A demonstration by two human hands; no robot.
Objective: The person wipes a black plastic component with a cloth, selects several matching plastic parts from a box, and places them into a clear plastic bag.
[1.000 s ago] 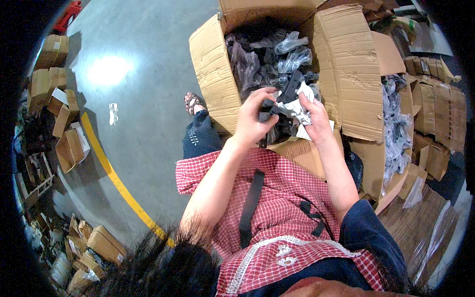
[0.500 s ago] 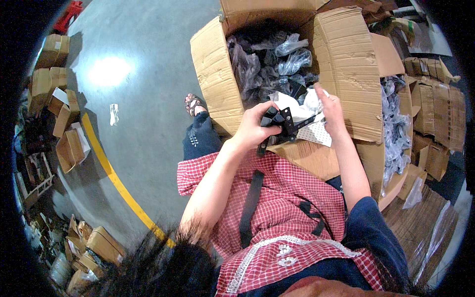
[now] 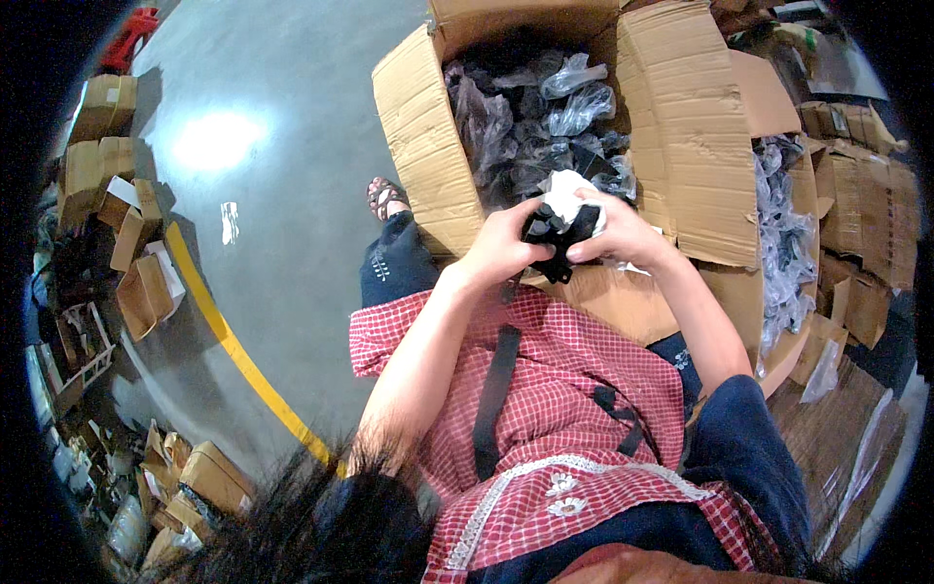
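Both my hands grip a black part (image 3: 560, 239) above the near edge of an open cardboard box (image 3: 686, 136). It looks like a bracket with holed tabs, though my fingers hide much of it. My left hand (image 3: 498, 243) closes on its left side, thumb to the front. My right hand (image 3: 623, 234) holds its right side, thumb toward the left thumb. A crumpled white piece (image 3: 564, 191), paper or cloth, bunches at the part's far side, against my right fingers. Inside the box lie several dark items in clear plastic bags (image 3: 580, 107).
Right of the box, another carton holds bagged items (image 3: 780, 238). Stacked cardboard boxes (image 3: 866, 209) stand at the far right. Along the left, more cartons (image 3: 97, 180) and scrap cardboard (image 3: 209, 477) lie beyond a yellow floor line (image 3: 233, 350). My sandalled foot (image 3: 386, 198) rests left of the box.
My right hand has come left and down onto the black part, which has turned and shows less of its holed arms. The white piece is now bunched up against it.
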